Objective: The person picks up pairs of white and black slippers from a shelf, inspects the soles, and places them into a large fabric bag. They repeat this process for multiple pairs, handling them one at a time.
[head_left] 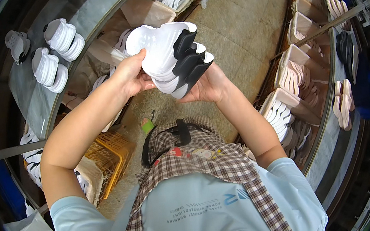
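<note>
Before me, above the walkway, is a nested stack of white shoe soles (153,49) with black pieces along its right side. Gripping the stack's left edge is my left hand (133,75), thumb on top and fingers curled beneath. My right hand (206,84) supports the lower right side, under the black pieces (191,65); its fingers are largely hidden behind the stack. Both hands hold the same stack, tilted in the air.
On the left, a grey table (33,96) carries more white sole stacks (46,68). Sole-filled bins (175,9) stand beneath it, near a yellow plastic crate (111,155). Along the right run more bins (296,58) below a shelf holding pale soles (343,104) and black soles (346,54).
</note>
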The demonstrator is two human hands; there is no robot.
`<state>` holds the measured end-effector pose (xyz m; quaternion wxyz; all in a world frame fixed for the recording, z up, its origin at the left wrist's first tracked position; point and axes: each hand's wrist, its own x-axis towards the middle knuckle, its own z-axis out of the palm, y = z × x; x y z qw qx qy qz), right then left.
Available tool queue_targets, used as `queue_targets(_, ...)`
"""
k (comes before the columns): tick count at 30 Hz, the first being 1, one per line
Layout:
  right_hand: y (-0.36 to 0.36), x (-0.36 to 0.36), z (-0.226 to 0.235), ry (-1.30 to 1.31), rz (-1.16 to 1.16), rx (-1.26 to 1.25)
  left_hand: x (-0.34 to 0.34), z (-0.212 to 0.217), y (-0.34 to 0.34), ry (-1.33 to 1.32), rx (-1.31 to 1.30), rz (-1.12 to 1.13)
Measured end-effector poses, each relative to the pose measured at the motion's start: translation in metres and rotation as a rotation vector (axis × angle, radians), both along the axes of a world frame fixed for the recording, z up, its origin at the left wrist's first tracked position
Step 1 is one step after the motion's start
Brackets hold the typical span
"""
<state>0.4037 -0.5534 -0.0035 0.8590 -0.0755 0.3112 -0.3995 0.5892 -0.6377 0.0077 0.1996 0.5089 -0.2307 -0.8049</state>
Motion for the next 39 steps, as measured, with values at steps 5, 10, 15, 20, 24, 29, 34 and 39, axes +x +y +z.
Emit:
queue_targets(5, -0.001, 0.005, -0.001, -0.021, 0.027, -0.044, 0.008, 0.008, 0.003, 0.022, -0.007, 0.000)
queue_targets(10, 0.001, 0.009, 0.007, 0.030, 0.027, -0.069, 0.015, 0.014, 0.005, 0.092, -0.029, -0.002)
queue_targets(15, 0.001, 0.012, 0.015, 0.058, 0.021, -0.051, 0.018, 0.016, 0.007, 0.139, -0.027, 0.022)
queue_targets(20, 0.001, 0.013, 0.013, 0.041, 0.028, -0.058, 0.020, 0.017, 0.009, 0.144, -0.039, 0.019)
queue_targets(24, 0.000, 0.013, 0.010, 0.024, 0.041, -0.074, 0.022, 0.017, 0.007, 0.138, -0.004, 0.006)
queue_targets(29, -0.003, 0.011, 0.013, 0.010, 0.072, -0.143, 0.022, 0.015, 0.007, 0.172, -0.060, -0.016)
queue_targets(34, -0.004, 0.009, 0.020, 0.024, 0.067, -0.143, 0.021, 0.016, 0.007, 0.171, -0.070, -0.005)
queue_targets(39, -0.002, 0.008, 0.029, 0.106, 0.051, -0.120, 0.017, 0.018, 0.010, 0.206, -0.108, 0.028)
